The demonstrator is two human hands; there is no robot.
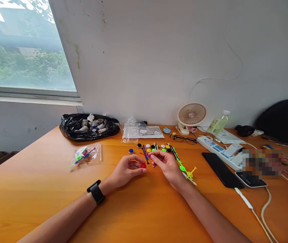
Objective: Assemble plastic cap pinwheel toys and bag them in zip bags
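Observation:
My left hand [128, 171] is closed on a small round red piece [143, 165], gripped between thumb and fingers. A red plastic arrow [144, 154] is pinched in my right hand [164, 164], its tip pointing left above the table. The two hands are close together but apart. Just beyond them lie several small round pieces, among them a blue one [131, 151], a black one [139, 145] and a white one [163, 146]. Blue and black arrows [145, 153] lie among these. Beside my right wrist are a green arrow [182, 168] and a yellow piece [190, 173].
A plastic bag of coloured parts [85, 155] lies left, with a black bag [89, 127] behind it. Glasses [184, 139], a fan [191, 114], a bottle [219, 123], a power strip [219, 152] and a black phone [222, 169] stand or lie right. Cables cross the right side.

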